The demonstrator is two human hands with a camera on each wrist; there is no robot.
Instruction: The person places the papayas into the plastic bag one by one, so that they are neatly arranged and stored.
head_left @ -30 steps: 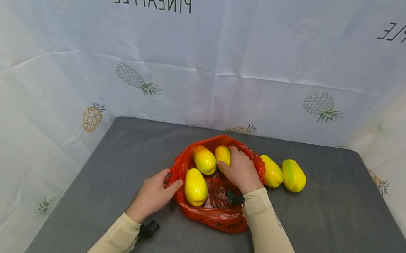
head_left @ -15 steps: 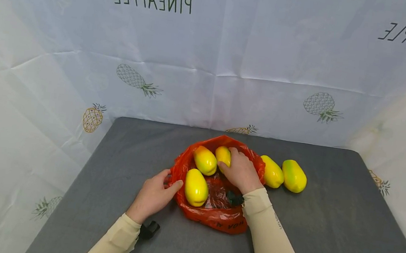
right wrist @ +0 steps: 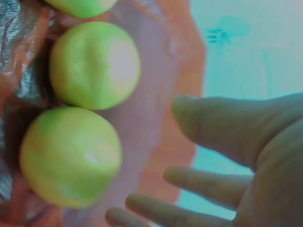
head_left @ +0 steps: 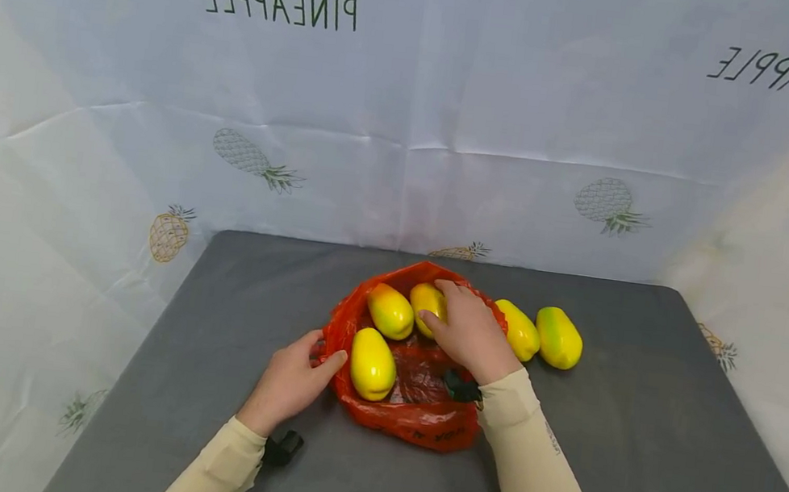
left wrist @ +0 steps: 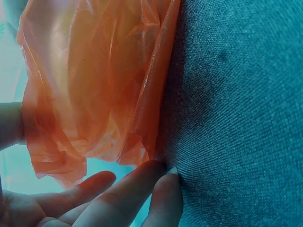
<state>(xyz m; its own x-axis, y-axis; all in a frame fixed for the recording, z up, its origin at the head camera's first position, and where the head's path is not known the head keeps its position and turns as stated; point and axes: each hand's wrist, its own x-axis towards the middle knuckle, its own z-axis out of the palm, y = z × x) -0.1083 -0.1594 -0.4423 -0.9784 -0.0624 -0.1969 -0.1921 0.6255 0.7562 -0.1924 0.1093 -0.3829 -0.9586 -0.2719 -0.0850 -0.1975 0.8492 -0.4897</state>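
A red plastic bag (head_left: pixel 418 426), its mouth spread wide, lies on the grey table. Three yellow mangoes are inside: a front one (head_left: pixel 373 364), one with an orange tint (head_left: pixel 390 311) behind it, and one (head_left: pixel 427 305) beside my right hand (head_left: pixel 467 327). In the right wrist view, the right hand's thumb and fingers are spread apart, with a gap to the mangoes (right wrist: pixel 71 156). My left hand (head_left: pixel 291 380) holds the bag's left side, its thumb at the rim and its fingers outside. In the left wrist view those fingertips (left wrist: pixel 163 189) touch the bag's lower edge and the table.
Two more mangoes lie on the table right of the bag: a nearer one (head_left: pixel 520 330) against its side and one with a green patch (head_left: pixel 559 338). A white cloth (head_left: pixel 411 102) printed with pineapples hangs behind the table (head_left: pixel 605 449).
The right hand's fingers have loosened and drawn slightly away from the rear mango, which shows more now. The left hand stays at the bag. The head view has shifted slightly.
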